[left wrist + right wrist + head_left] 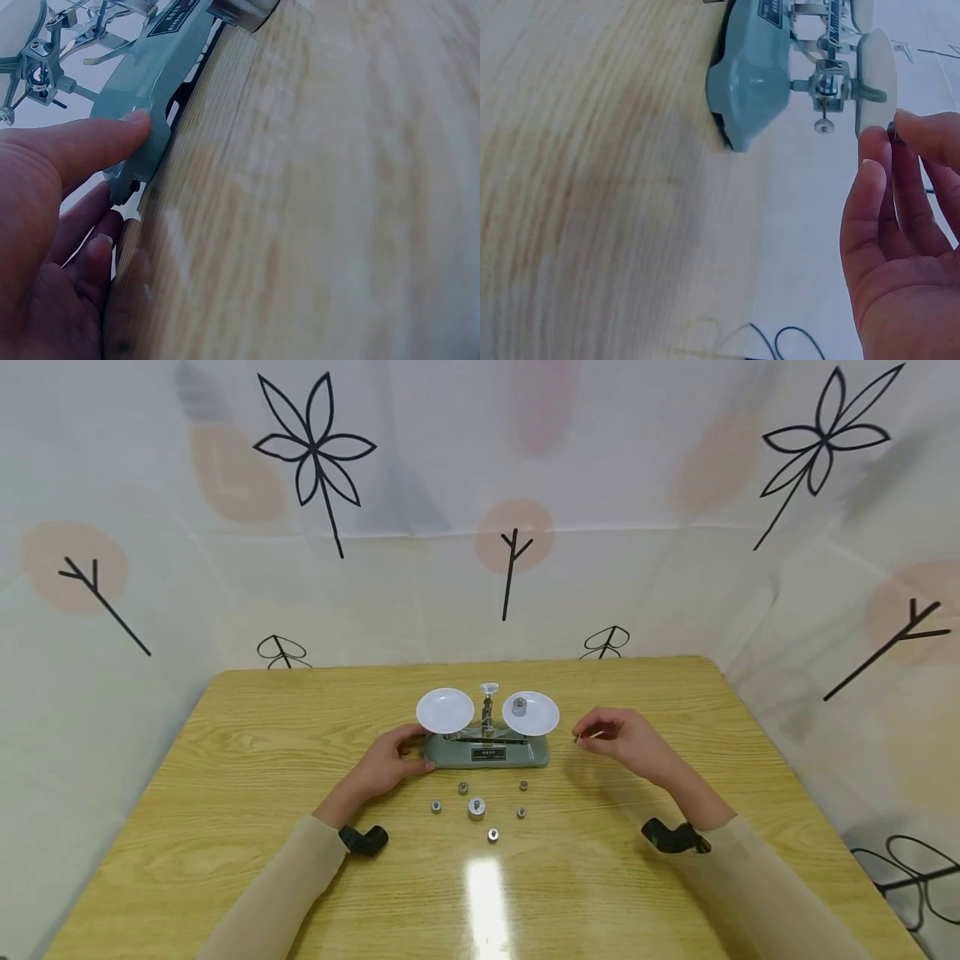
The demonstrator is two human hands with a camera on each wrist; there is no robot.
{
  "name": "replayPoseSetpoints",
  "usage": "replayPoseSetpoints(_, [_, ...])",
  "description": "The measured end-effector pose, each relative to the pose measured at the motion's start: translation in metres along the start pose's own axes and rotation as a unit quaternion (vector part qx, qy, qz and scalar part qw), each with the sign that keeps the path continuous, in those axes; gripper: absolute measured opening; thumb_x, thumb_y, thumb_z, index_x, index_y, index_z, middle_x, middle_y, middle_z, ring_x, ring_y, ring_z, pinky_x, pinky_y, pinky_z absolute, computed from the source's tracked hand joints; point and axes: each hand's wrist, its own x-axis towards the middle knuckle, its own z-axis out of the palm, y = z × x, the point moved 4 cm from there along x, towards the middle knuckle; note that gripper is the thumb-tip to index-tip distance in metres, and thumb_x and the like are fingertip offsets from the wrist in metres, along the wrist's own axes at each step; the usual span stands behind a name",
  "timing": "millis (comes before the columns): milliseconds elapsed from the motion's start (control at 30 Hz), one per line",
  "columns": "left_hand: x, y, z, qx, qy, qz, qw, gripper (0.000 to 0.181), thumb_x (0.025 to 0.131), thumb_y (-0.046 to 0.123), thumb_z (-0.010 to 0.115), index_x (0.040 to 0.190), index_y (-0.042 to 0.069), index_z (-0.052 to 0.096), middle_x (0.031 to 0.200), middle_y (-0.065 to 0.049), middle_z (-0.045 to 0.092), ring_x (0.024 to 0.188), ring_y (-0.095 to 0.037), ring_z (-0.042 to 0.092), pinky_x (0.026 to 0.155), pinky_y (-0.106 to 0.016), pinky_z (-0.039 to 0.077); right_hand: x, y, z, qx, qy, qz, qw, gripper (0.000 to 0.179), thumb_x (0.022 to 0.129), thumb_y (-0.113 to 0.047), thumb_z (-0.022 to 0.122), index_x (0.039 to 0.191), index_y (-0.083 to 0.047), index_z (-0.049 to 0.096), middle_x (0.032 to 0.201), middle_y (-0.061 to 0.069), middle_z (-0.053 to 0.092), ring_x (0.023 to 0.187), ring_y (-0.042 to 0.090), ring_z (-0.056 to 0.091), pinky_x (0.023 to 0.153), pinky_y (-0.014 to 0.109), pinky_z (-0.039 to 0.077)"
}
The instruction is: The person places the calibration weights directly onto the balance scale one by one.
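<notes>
A grey-green balance scale [487, 753] stands on the table, with a white left pan [445, 710] and a white right pan [542, 717]. One metal weight [519, 707] sits in the right pan. My left hand [386, 764] grips the left end of the scale's base, thumb [112, 142] on the front and the other fingers around behind. To the right of the scale, my right hand [618, 743] pinches a small dark weight [894, 133] between thumb and fingertips. In the right wrist view it is close to the pan's edge; fingers cover most of it.
In front of the scale stand several metal weights, the largest one [476, 809] in the middle and a smaller one [492, 835] nearest me. A patterned white cloth [420, 593] hangs behind the wooden table [247, 827]. Light glares off the tabletop's front middle.
</notes>
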Motion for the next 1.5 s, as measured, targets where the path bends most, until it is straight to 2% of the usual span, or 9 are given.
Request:
replayPoseSetpoints(300, [0.001,0.002,0.000,0.006,-0.004,0.004,1.0000,0.059,0.087,0.015,0.079,0.140,0.011,0.056,0.142,-0.008,0.053,0.133,-0.029,0.047,0.106,-0.050,0.040,0.006,-0.012,-0.008,-0.007,0.013,-0.011,0.9998,0.011,0.093,-0.006,0.071,0.103,-0.002,0.070,0.105,0.014,0.067,0.096,0.023,0.067,0.080,0.028,0.056])
replayPoseSetpoints(700, [0.001,0.002,0.000,0.005,-0.005,0.005,1.0000,0.059,0.087,0.014,0.079,0.140,0.011,0.055,0.143,-0.008,0.053,0.133,-0.028,0.047,0.106,-0.050,0.041,0.017,-0.023,-0.013,0.001,0.010,-0.030,0.9995,0.011,0.092,-0.001,0.070,0.103,0.002,0.069,0.104,0.018,0.065,0.093,0.023,0.067,0.078,0.030,0.057])
replayPoseSetpoints(933, [0.002,0.002,0.000,-0.004,-0.002,0.010,0.9999,0.058,0.086,0.013,0.080,0.139,0.010,0.056,0.141,-0.010,0.054,0.132,-0.030,0.048,0.105,-0.051,0.042,0.027,-0.030,-0.016,-0.020,0.005,-0.025,0.9995,0.011,0.092,-0.005,0.072,0.102,-0.002,0.070,0.104,0.014,0.066,0.096,0.024,0.066,0.080,0.029,0.057])
replayPoseSetpoints(1200, [0.002,0.002,0.000,-0.008,0.001,0.012,0.9999,0.057,0.086,0.012,0.080,0.138,0.009,0.057,0.140,-0.010,0.055,0.131,-0.030,0.048,0.105,-0.052,0.041,0.038,-0.034,-0.014,-0.035,-0.010,-0.030,0.9989,0.014,0.090,-0.003,0.073,0.103,0.000,0.071,0.105,0.018,0.066,0.097,0.027,0.065,0.080,0.030,0.056])
replayPoseSetpoints(1500, [0.002,0.001,0.001,-0.014,0.005,0.010,0.9998,0.059,0.086,0.005,0.078,0.140,0.002,0.054,0.142,-0.017,0.052,0.133,-0.036,0.046,0.106,-0.055,0.039,0.047,-0.036,-0.008,-0.082,-0.014,-0.029,0.9961,0.013,0.089,-0.004,0.074,0.102,-0.006,0.074,0.103,0.007,0.069,0.094,0.023,0.064,0.077,0.030,0.056])
